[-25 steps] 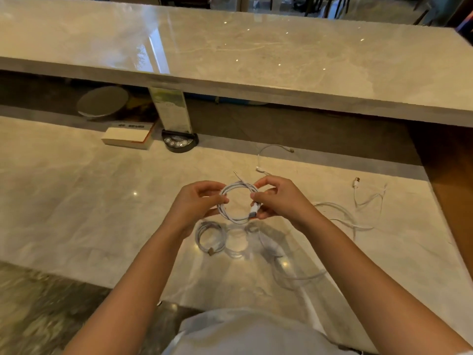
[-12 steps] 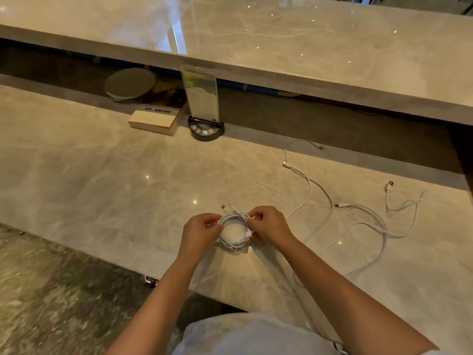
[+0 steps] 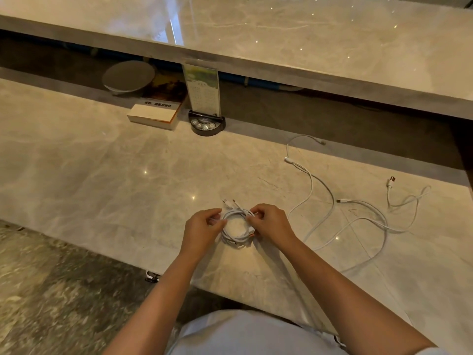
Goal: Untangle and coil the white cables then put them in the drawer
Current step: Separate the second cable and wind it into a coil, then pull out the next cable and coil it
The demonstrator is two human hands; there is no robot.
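while both forearms reach forward from the body, the left hand (image 3: 202,230) and right hand (image 3: 271,224) each pinch one side of the coiled white cable (image 3: 236,226) low over the marble counter (image 3: 102,175); keeping the loops pressed together should stop them springing open. beyond, to the right, the loose cables (image 3: 358,216) lie tangled.

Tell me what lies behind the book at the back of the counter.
Behind the book sits a round grey disc, partly under the upper shelf. The book covers its near edge; the recess beyond is too dark to read.
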